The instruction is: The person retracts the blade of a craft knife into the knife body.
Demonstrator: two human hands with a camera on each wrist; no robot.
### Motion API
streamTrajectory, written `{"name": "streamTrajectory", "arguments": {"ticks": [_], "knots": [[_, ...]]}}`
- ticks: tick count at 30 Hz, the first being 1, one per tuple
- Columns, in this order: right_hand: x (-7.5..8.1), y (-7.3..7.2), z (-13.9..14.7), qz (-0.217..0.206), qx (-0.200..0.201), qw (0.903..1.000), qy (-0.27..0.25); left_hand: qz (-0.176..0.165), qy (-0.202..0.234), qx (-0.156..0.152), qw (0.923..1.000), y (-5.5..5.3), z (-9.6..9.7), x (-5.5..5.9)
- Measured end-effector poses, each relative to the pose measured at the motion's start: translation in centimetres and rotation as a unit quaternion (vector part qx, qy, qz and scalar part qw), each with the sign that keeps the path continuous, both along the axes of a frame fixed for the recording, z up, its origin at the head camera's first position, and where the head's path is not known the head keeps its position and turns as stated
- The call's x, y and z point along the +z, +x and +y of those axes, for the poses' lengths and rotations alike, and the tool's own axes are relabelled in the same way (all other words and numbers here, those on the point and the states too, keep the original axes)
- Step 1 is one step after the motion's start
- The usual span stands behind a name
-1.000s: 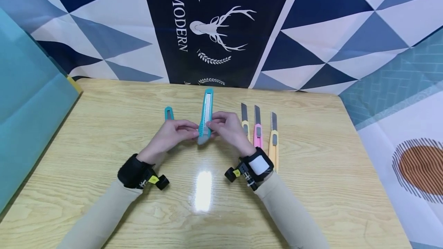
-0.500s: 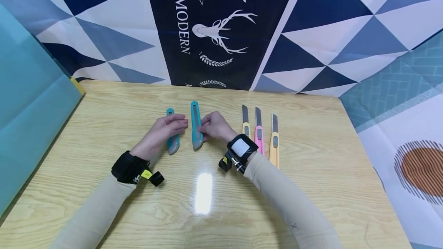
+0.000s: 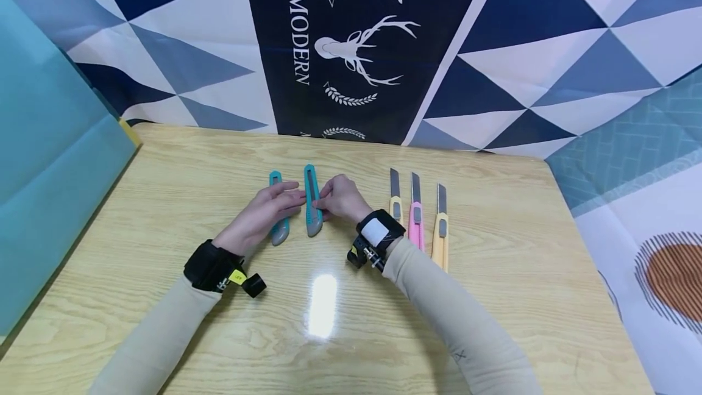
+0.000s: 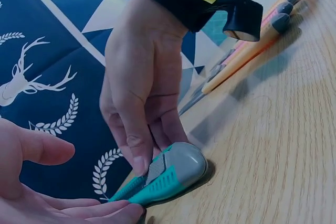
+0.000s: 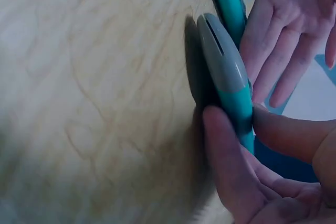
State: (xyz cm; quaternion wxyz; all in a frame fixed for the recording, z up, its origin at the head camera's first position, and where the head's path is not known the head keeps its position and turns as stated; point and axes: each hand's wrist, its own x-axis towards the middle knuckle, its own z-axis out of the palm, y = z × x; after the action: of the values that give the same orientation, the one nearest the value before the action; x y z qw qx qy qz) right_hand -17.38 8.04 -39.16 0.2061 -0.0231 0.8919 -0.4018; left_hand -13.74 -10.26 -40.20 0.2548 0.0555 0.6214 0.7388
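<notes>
A teal utility knife with a grey end (image 3: 314,228) lies close over the wooden table, pointing away from me. My right hand (image 3: 343,197) pinches its side between thumb and fingers; in the right wrist view the thumb and a finger flank the teal body (image 5: 236,103). My left hand (image 3: 269,212) has its fingers extended, tips right at the knife's left side. Beneath those fingers lies a second teal utility knife (image 3: 280,233), its middle hidden by the hand. The left wrist view shows the pinched knife's grey end (image 4: 188,163) beyond the straight left fingers.
Right of my right hand lie a yellow utility knife (image 3: 396,209), a pink one (image 3: 417,230) and another yellow one (image 3: 441,239), blades extended away from me. A patterned cloth (image 3: 482,90) stands behind the table, and a blue panel (image 3: 55,169) rises at the left.
The knife in my right hand has come down from a raised, tilted pose to lie beside the other teal knife. My left hand let go of it, drew left, then edged back toward it.
</notes>
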Motion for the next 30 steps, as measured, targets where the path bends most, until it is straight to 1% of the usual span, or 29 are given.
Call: {"name": "streamTrajectory", "arguments": {"ticks": [4, 6, 9, 14, 17, 20, 24, 30], "knots": [[0.1, -0.03, -0.12, 0.04, 0.029, 0.9977, 0.047, -0.005, 0.002, 0.001, 1.0, -0.04, -0.02, -0.11], [0.01, 0.01, -0.1, 0.051, 0.036, 0.9968, 0.049, -0.004, 0.003, 0.004, 1.0, -0.02, -0.08, -0.19], [-0.27, 0.15, 0.08, 0.05, 0.031, 0.998, 0.025, -0.009, 0.008, 0.008, 0.9999, -0.03, -0.04, -0.29], [-0.64, 0.31, 0.49, 0.023, -0.006, 0.9986, -0.048, -0.005, 0.015, 0.007, 0.9999, -0.16, 0.19, -0.27], [-0.55, 0.37, 0.69, -0.003, -0.026, 0.9947, -0.1, 0.001, 0.015, 0.007, 0.9999, -0.25, 0.3, -0.24], [-0.25, 0.5, 0.71, -0.026, -0.043, 0.9896, -0.135, 0.001, 0.011, 0.01, 0.9999, -0.31, 0.31, -0.17], [-0.04, 0.64, 0.58, -0.038, -0.054, 0.9869, -0.147, -0.003, 0.018, 0.009, 0.9998, -0.31, 0.21, -0.05], [-0.29, 0.63, 0.49, -0.039, -0.049, 0.987, -0.148, -0.01, 0.032, 0.008, 0.9994, -0.06, -0.08, 0.09]]}}
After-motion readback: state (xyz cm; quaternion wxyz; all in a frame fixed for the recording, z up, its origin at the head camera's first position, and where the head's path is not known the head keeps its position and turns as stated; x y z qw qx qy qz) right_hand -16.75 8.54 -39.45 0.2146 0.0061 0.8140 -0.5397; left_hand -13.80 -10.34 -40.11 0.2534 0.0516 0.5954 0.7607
